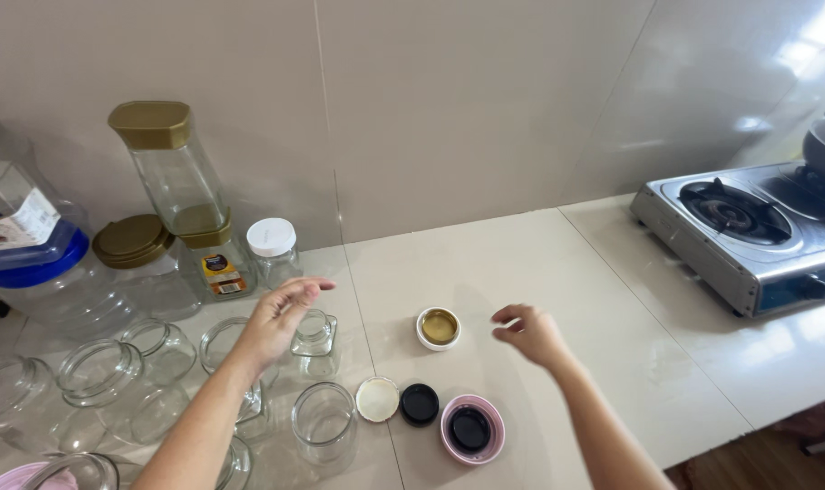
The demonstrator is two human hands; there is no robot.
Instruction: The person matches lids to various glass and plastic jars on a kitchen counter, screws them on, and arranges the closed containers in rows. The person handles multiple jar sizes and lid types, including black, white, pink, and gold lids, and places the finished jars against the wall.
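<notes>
Both hands hover empty over the table (539, 263): left hand (281, 318) open above a jar (315, 334), right hand (530, 333) loosely open beside a gold lid (439, 327).

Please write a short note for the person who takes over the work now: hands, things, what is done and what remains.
Left hand: open, empty, above the small square glass jar.
Right hand: open, empty, beside the gold-lined white lid.
Three more loose lids lie in front: cream lid, black lid, pink lid.
Done: the jars at the back already have lids.
Left: the open jars on the left have none.
</notes>
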